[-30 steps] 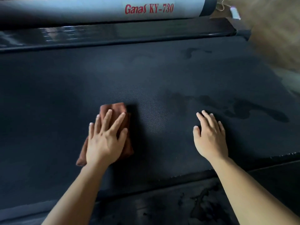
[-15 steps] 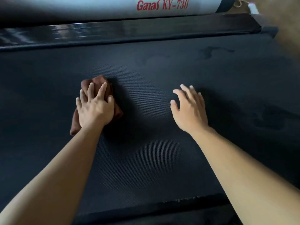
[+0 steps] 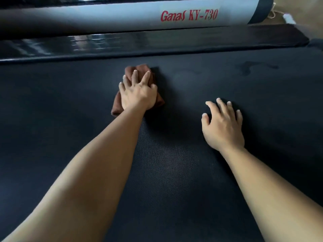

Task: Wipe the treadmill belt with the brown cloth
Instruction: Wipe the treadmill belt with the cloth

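The dark textured treadmill belt (image 3: 166, 172) fills most of the view. A folded brown cloth (image 3: 138, 69) lies on it near the far side rail. My left hand (image 3: 138, 93) presses flat on the cloth with fingers spread, covering most of it. My right hand (image 3: 222, 124) rests on the bare belt to the right and a little nearer, fingers apart, holding nothing.
A glossy black side rail (image 3: 157, 42) runs along the belt's far edge. Behind it lies a grey bar (image 3: 104, 14) with red lettering "Ganas KY-730". A faint damp mark (image 3: 248, 67) shows on the belt at far right. Wooden floor (image 3: 307, 9) at the top right corner.
My left hand has pushed the cloth forward across the belt, toward the far rail. My right hand has stayed flat on the belt, shifting forward a little.
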Demonstrator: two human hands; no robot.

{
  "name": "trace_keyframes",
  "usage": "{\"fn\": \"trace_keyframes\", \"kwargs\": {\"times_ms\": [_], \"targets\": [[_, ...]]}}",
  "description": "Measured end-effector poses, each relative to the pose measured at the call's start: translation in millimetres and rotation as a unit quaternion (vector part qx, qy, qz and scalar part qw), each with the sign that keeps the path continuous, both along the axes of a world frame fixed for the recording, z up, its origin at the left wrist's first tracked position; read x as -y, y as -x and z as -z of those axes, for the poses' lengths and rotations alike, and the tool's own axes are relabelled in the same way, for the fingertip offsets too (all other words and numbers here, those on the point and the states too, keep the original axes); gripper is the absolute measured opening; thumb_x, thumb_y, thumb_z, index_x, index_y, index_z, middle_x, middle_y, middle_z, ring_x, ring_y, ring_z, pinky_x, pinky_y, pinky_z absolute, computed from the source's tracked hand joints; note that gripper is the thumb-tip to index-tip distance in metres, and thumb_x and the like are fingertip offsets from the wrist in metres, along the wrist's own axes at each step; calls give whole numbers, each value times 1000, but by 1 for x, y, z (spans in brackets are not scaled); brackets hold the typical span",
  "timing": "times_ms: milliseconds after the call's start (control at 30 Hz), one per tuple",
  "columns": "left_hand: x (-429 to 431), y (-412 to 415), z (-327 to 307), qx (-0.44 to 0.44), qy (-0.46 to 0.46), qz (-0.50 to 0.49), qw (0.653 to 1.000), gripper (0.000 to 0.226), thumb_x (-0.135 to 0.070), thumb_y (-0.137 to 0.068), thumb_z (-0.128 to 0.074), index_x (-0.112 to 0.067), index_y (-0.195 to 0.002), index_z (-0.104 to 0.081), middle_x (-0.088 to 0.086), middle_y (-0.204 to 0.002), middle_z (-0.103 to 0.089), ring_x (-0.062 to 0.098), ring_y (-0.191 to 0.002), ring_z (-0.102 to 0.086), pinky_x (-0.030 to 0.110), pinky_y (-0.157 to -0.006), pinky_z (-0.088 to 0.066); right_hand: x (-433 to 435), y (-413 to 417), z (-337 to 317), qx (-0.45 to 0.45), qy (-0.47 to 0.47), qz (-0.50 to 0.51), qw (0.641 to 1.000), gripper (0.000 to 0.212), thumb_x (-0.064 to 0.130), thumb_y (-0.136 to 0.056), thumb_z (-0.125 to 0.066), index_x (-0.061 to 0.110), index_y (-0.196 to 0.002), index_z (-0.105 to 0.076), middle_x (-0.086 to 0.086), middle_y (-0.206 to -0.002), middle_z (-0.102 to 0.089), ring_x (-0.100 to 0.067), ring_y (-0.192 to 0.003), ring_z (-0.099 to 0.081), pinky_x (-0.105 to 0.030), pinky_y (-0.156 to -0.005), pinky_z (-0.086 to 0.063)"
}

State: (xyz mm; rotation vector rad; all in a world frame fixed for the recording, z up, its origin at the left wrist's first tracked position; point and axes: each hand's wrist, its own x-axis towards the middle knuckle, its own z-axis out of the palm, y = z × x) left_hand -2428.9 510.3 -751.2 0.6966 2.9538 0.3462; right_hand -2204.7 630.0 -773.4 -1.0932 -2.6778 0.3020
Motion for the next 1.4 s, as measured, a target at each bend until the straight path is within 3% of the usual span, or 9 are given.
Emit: {"fn": "trace_keyframes", "kwargs": {"times_ms": [167,367,500,633,767,900,1033,1200,1400], "targets": [[-29,-33,0,-5,-8,124,992,58,-52,-95,-29,-46,-152,-22,-3,-166,-11,31,-152,0,47,-122,-1,-3,2,1,3,9,11,1000,48,37,-98,-38,28,-146,-38,0,-160,-26,-25,-149,-14,-49,-120,-6],[61,-91,6,-14,-25,250,968,59,-63,-91,-28,-56,-149,-19,-12,-165,-10,21,-153,1,42,-123,-2,1,-1,-1,2,8,17,1000,49,36,-99,-37,26,-147,-37,0,-159,-27,-24,-149,-16,-49,-120,-8],[125,-59,7,-5,-10,172,985,63,-68,-85,-21,-59,-147,-16,-14,-165,-8,20,-153,-1,40,-123,-2,0,0,-2,5,7,16,1000,49,36,-99,-37,25,-147,-38,1,-159,-27,-23,-149,-16,-49,-120,-8],[147,7,7,-12,1,45,999,56,-57,-96,-37,-51,-150,-23,-7,-165,-13,28,-151,-9,46,-122,-9,0,0,-1,1,0,17,1000,49,36,-98,-39,24,-146,-40,0,-158,-29,-24,-148,-18,-49,-119,-9],[118,58,3,-1,2,-40,999,56,-54,-95,-35,-48,-150,-24,-3,-165,-12,29,-151,-7,49,-121,-7,0,1,1,9,-17,17,1000,50,37,-98,-37,24,-146,-40,-1,-158,-30,-25,-148,-19,-50,-119,-11],[64,77,0,2,1,-46,999,59,-52,-94,-31,-46,-152,-21,1,-166,-8,32,-151,-3,50,-121,-4,-1,2,3,14,-21,21,999,50,38,-98,-36,25,-146,-38,0,-159,-29,-25,-148,-18,-49,-119,-10],[-1,69,-2,6,5,-2,1000,60,-49,-94,-31,-44,-153,-21,0,-166,-9,33,-151,-2,51,-120,-2,-2,3,4,2,-28,14,1000,49,36,-97,-39,23,-145,-41,-2,-157,-33,-26,-147,-21,-51,-118,-12],[-64,11,-3,2,-7,128,992,58,-49,-95,-32,-46,-152,-24,-4,-166,-11,33,-151,-2,51,-120,-1,-1,1,0,13,-17,13,1000,50,36,-97,-39,24,-146,-39,-1,-157,-31,-26,-148,-19,-51,-118,-12],[-23,-54,4,-12,-33,260,965,56,-56,-96,-36,-52,-150,-24,-10,-165,-13,23,-152,-1,42,-122,1,0,2,-3,26,2,22,999,52,37,-100,-34,24,-150,-32,3,-160,-25,-21,-150,-13,-46,-120,-8]]}}
